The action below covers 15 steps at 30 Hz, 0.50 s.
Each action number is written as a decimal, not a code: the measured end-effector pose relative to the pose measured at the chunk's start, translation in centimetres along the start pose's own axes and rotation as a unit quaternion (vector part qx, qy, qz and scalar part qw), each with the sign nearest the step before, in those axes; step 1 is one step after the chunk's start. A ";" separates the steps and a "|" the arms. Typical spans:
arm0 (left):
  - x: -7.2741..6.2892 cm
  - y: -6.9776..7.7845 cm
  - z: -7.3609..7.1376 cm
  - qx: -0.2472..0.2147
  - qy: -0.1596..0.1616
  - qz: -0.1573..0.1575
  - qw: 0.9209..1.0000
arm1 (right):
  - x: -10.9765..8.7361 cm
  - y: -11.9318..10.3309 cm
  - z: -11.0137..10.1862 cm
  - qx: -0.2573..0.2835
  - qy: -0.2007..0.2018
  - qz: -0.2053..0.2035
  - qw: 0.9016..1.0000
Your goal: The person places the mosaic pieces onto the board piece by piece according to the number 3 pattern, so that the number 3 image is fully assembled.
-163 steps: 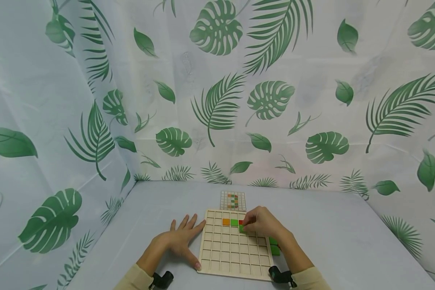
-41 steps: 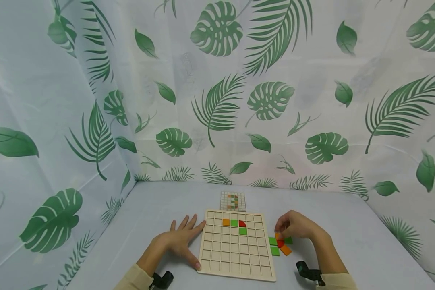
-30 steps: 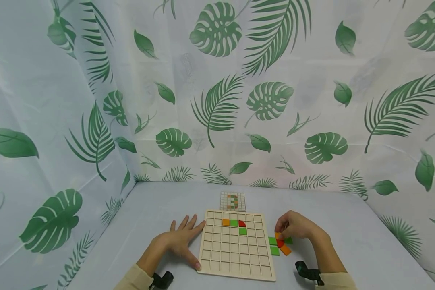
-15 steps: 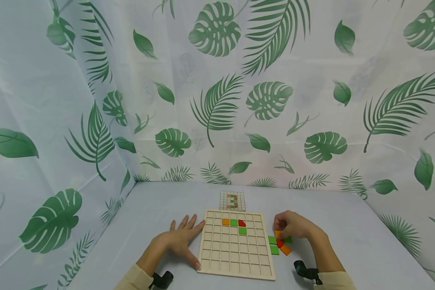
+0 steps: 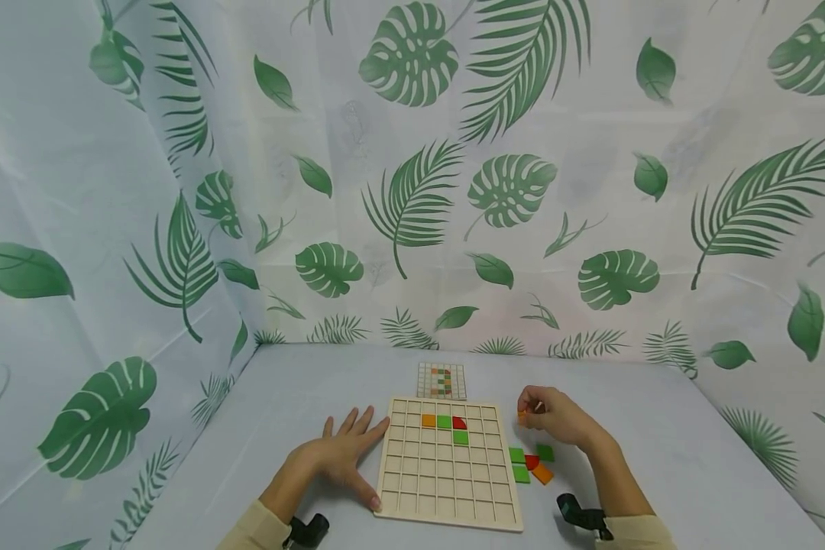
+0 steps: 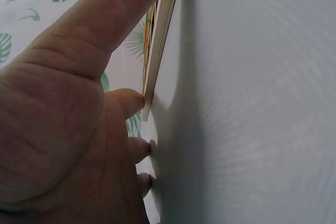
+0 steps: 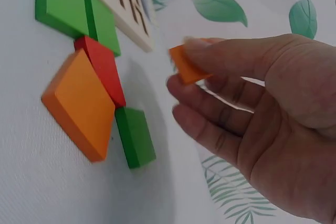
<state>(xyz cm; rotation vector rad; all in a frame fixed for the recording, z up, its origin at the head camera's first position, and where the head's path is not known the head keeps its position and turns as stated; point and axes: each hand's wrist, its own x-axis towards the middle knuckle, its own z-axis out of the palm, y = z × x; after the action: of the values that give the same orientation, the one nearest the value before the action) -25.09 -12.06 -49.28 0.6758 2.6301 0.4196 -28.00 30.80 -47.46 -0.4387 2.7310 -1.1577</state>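
A wooden grid board (image 5: 448, 481) lies on the table, with an orange square tile (image 5: 429, 421), two green tiles and a red rounded tile (image 5: 459, 424) set in its upper cells. Spread fingers of my left hand (image 5: 347, 458) rest along the board's left edge, thumb at the lower corner. To the right of the board, my right hand (image 5: 557, 415) pinches an orange tile (image 7: 188, 67) between thumb and fingers, raised off the table. Beneath that hand lie loose tiles: several green ones, a red one (image 7: 102, 69) and another orange one (image 7: 79, 106).
Behind the board sits a small pattern card (image 5: 441, 380) printed with a grid and coloured cells. A white curtain (image 5: 412, 229) with green leaf prints stands at the back and sides of the pale table (image 5: 632, 428).
My right hand first put a green tile in the board, then reached to the loose tiles. Now it has lifted an orange tile from that cluster. My left hand stays put.
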 end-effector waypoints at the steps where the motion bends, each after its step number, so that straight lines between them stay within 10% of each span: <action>1: 0.0 0.0 0.0 -0.001 0.000 0.000 1.000 | 0.1 -0.1 0.0 0.009 0.006 -0.002 1.000; 15: 0.0 -0.1 0.1 -0.001 -0.001 -0.002 1.000 | 1.0 -1.0 1.3 0.074 0.008 -0.014 0.997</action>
<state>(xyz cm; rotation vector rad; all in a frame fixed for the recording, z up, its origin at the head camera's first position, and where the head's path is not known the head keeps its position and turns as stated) -25.12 -12.09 -49.37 0.6684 2.6277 0.4206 -28.46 28.92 -47.70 -0.4516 2.6360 -1.3654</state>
